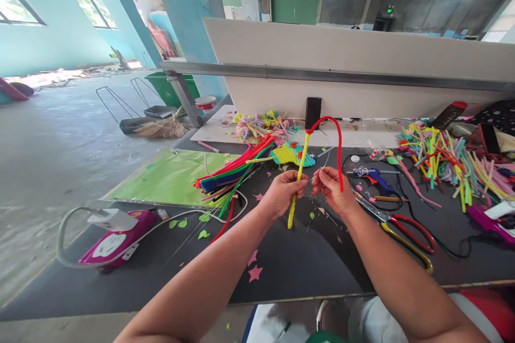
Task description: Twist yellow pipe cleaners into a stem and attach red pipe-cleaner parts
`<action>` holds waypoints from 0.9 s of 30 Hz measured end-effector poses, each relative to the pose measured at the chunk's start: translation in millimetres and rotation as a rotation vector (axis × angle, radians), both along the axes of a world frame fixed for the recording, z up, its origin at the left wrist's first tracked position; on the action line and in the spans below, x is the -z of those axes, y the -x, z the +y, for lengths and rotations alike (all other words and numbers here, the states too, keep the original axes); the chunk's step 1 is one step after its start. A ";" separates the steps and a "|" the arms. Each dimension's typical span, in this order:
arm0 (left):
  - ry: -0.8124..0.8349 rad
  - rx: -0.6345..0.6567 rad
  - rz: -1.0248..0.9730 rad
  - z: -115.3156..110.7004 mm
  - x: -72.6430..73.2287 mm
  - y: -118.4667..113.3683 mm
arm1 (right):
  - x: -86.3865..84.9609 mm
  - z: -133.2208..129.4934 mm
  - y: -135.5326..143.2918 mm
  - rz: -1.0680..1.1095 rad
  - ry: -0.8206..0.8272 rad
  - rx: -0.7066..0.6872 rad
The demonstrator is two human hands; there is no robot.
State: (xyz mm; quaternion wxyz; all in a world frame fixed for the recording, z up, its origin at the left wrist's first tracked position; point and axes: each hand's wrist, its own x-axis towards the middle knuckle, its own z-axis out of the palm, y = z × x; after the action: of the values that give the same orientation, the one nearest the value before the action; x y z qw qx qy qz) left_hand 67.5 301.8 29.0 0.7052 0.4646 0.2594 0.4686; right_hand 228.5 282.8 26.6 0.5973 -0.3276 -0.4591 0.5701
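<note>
Over the middle of the dark table, my left hand [286, 191] is closed round a yellow fuzzy stick [304, 156], which stands nearly upright. A red pipe cleaner [339, 142] is joined to the stick's top and arches over to the right, its free end hanging beside my right hand [332, 186]. My right hand is closed too, thumb and finger pinching a thin pale wire or thread. Just behind the hands lies a yellow and turquoise fuzzy piece [290, 154] with red spots. Bundled coloured pipe cleaners [229, 174] lie left of my left hand.
Large scissors [410, 230] and a blue glue gun [378, 178] lie to the right, near piled pipe cleaner pieces [434, 155]. A magenta power strip [120, 238] with a white cable is at the left. A black phone [313, 112] stands behind the hands.
</note>
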 end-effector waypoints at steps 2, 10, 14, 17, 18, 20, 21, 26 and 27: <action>0.004 -0.008 -0.003 0.4 0.6 -0.9 | -0.4 -0.4 0.4 0.001 -0.005 -0.001; 0.029 0.006 0.001 0.6 2.7 -0.4 | 0.3 -1.6 2.1 -0.031 0.023 -0.029; 0.040 0.010 -0.017 0.4 2.4 -0.6 | 2.8 -1.4 4.2 -0.040 0.018 -0.041; 0.026 -0.006 -0.035 -0.2 2.2 -1.4 | 4.2 -0.9 5.5 -0.028 0.002 -0.057; 0.016 -0.009 -0.040 -0.5 2.1 -1.7 | 4.5 -0.7 5.6 -0.020 0.001 -0.063; 0.005 -0.014 -0.045 -1.2 2.1 -2.3 | 4.9 -0.4 5.7 -0.008 0.006 -0.067; 0.003 -0.016 -0.045 -1.7 2.1 -2.5 | 5.0 -0.3 5.6 -0.007 0.009 -0.064; -0.001 -0.020 -0.035 -3.8 2.1 -3.5 | 4.2 -1.1 4.7 -0.023 0.017 -0.068; -0.005 -0.019 -0.036 -4.1 2.1 -3.7 | 4.0 -1.4 4.5 -0.021 0.018 -0.074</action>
State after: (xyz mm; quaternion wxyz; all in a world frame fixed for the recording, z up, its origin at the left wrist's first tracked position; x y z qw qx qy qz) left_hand 71.2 297.7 26.9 0.7040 0.4554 0.2498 0.4843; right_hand 224.1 281.4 22.6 0.5681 -0.3218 -0.4718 0.5925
